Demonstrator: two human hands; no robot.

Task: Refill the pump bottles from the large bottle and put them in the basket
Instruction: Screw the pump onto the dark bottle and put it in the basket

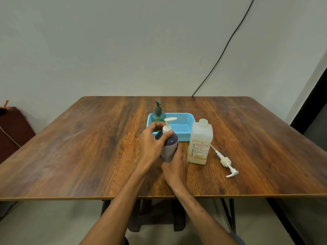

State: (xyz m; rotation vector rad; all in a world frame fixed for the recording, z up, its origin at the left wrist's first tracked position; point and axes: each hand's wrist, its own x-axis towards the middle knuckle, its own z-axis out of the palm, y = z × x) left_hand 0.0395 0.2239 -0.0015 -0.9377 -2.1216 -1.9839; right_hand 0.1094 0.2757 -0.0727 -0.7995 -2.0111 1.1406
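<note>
The dark pump bottle (169, 145) stands on the worktop (88, 147) just in front of the blue basket (184, 119), and both hands are on it. The left hand (151, 140) curls its fingers (156, 126) round the shoulder and the collar of the white pump head (169, 122). The right hand (175, 167) wraps the lower body from the near side. Whether the collar is being loosened or tightened cannot be told.

The chief risk appears to be the twist itself. If the right hand's grip is weak, the bottle may spin with the collar or tip toward the basket. If the collar is only half seated when the bottle goes in, it will probably leak.

The large bottle (200, 144) stands just to the right, close to the right wrist. It carries no pump, and whether its neck is sealed is unclear. An elbow or wrist swinging outward could knock it, and an open neck would spill across the worktop.

The loose pump (227, 163) lies farther right with its long tube on the wood, so it could roll or pick up dirt.

The green pump bottle (158, 114) stands in the basket's far left corner. A careless placement beside it could topple it.
</note>
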